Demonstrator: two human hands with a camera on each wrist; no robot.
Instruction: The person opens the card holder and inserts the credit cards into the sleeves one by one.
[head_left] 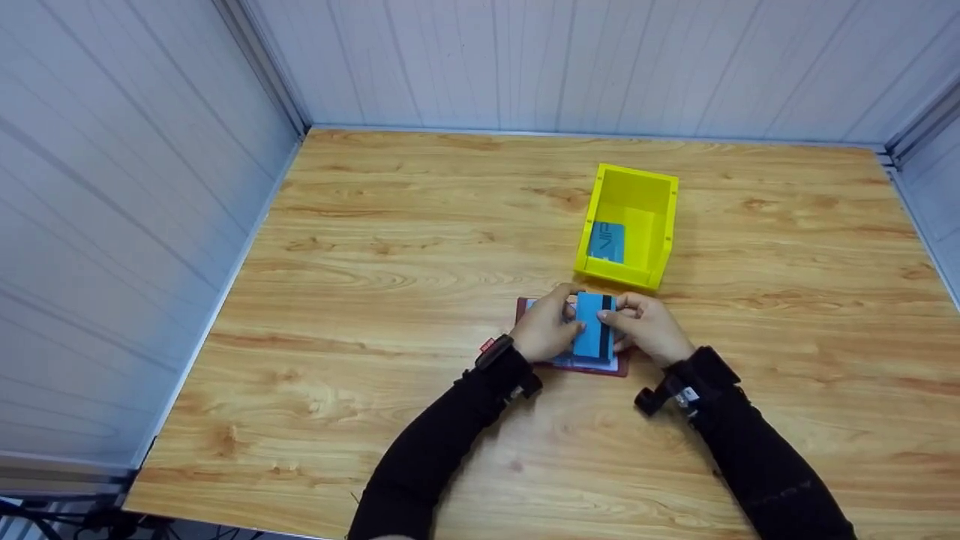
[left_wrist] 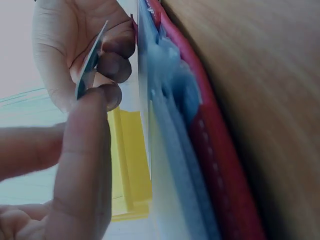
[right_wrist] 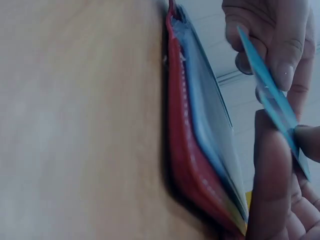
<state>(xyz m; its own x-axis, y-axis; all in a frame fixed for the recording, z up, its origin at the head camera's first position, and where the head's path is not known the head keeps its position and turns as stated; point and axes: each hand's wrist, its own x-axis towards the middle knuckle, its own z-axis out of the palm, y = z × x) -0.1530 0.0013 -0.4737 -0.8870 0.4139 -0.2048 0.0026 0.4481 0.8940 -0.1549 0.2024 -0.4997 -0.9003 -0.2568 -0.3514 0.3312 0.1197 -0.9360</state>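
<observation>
A light blue card [head_left: 590, 326] with a dark stripe is held upright between both hands in the head view. My left hand [head_left: 545, 328] pinches its left edge, thumb on the near face. At the striped right edge my right hand [head_left: 651, 328] pinches it too, its thumb lying over the stripe. Both wrist views show the thin card [right_wrist: 272, 97] edge-on between the fingers. Just below lies an open dark red card holder [head_left: 621, 369] with clear plastic sleeves [left_wrist: 172, 115], largely covered by the hands and card.
Behind the hands stands a yellow bin [head_left: 667, 251], its front close to the card holder. A blue card [head_left: 607, 241] with dark letters lies inside at the left. The wood-grain table [head_left: 375, 285] is bordered by white panel walls [head_left: 525, 67] at the back and sides.
</observation>
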